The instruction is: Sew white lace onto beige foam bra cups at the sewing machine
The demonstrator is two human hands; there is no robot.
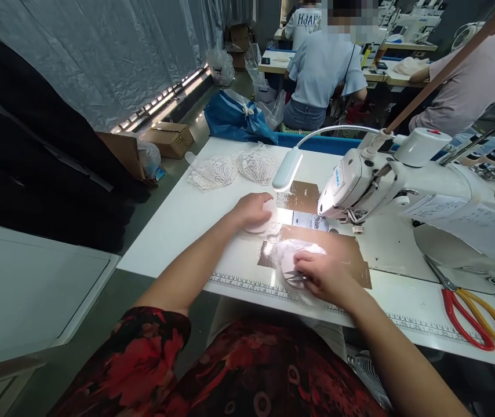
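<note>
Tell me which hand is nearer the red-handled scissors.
Right. The right hand rests on a white fabric piece near the table's front edge, with the red-handled scissors farther to its right. The left hand lies farther left, on another white piece, well away from them.

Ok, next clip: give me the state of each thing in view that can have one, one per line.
left hand: palm down, flat on a white fabric piece
right hand: holding small snips against the lace piece
lamp: lit, head bent down over the table
red-handled scissors: lying flat at the table's right, blades closed
lace pile: heaped loosely, untouched
sewing machine: no fabric under the needle
</note>
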